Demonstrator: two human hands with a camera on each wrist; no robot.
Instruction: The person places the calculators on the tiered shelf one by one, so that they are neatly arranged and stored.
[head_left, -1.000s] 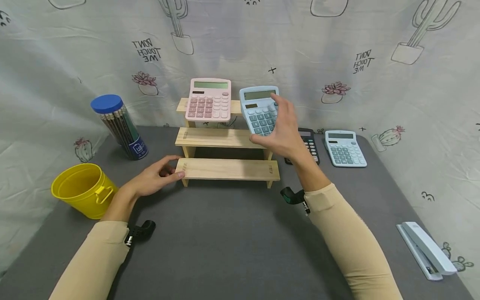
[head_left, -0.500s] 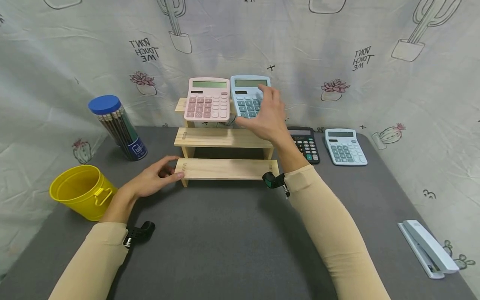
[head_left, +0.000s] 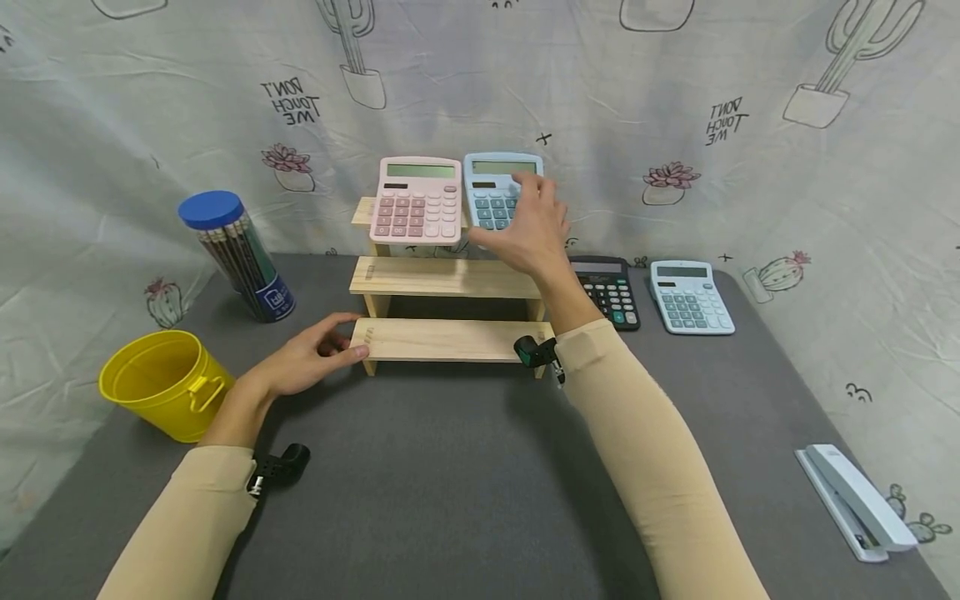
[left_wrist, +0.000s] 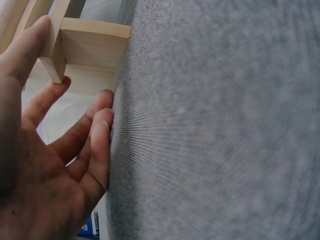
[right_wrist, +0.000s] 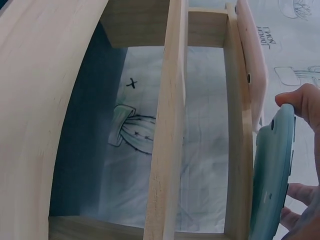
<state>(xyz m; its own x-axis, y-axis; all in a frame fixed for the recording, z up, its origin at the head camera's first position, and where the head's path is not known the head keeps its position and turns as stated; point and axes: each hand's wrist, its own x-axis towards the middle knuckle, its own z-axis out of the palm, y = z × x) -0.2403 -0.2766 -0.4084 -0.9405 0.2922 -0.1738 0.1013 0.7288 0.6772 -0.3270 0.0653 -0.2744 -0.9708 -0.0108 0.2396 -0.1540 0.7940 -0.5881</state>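
Observation:
A three-step wooden stand [head_left: 442, 277] stands on the grey table. My left hand [head_left: 309, 360] pinches the left end of its lowest step; in the left wrist view the thumb lies on one face of the board and the index fingertip against the other. On the top step a pink calculator [head_left: 417, 202] leans back. Right beside it, my right hand [head_left: 531, 227] grips a blue calculator [head_left: 489, 193] between thumb and fingers. From the right wrist view, the blue calculator [right_wrist: 272, 172] overlaps the top step's edge, and the hand partly covers its keys in the head view.
A black calculator [head_left: 617, 302] and a pale blue calculator [head_left: 692, 300] lie right of the stand. At the right edge is a stapler [head_left: 855, 502]. Leftward stand a blue-lidded jar of pencils [head_left: 238, 250] and a yellow bucket [head_left: 167, 385]. Behind hangs a printed cloth [head_left: 585, 100].
My right hand has carried the blue calculator leftward and slightly up, straightening it from a tilt beside the pink one. My left hand has kept its place on the stand.

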